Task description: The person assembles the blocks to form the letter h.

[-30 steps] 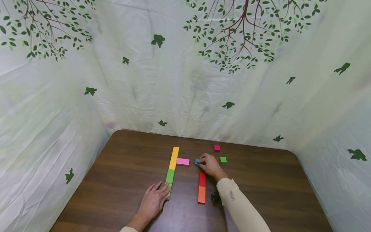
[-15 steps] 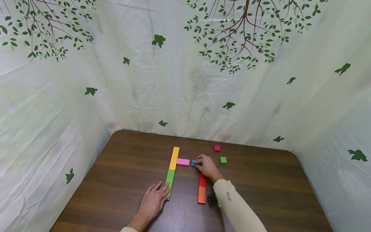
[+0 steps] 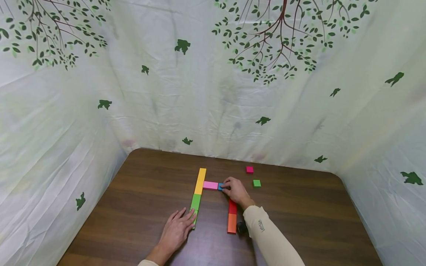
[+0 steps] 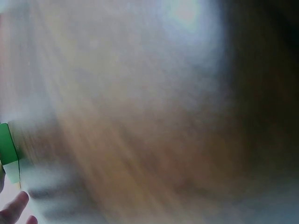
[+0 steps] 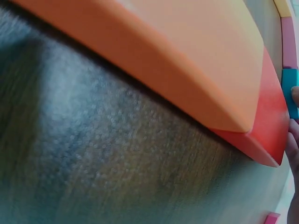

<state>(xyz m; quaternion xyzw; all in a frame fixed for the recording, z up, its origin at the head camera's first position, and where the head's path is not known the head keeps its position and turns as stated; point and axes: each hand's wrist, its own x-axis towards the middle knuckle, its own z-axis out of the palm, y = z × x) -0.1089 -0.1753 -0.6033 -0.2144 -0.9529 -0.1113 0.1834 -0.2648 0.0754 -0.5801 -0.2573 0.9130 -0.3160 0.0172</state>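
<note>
My right hand [image 3: 237, 192] pinches a small blue block [image 3: 220, 187]. In the head view that block meets the right end of a pink block [image 3: 210, 185]; the right wrist view also has the blue block [image 5: 289, 86] against the pink. Fairly straight, spread fingers of my left hand [image 3: 176, 229] rest on the lower of two green blocks [image 3: 195, 202], partly covering it. A yellow block [image 3: 200, 181] continues that column upward, and the pink one juts from its right side. Below my right hand lie a red block [image 3: 232, 208] and an orange block [image 3: 232, 224], end to end.
A magenta block [image 3: 249, 170] and a small green block [image 3: 257, 183] lie apart, beyond and right of my right hand. The brown table [image 3: 139, 184] ends at a white leaf-printed curtain [image 3: 213, 111]. A black device [image 3: 242, 227] sits at my right wrist.
My right hand has slid the blue block leftward, closing the gap to the pink block. My left hand has stayed in place.
</note>
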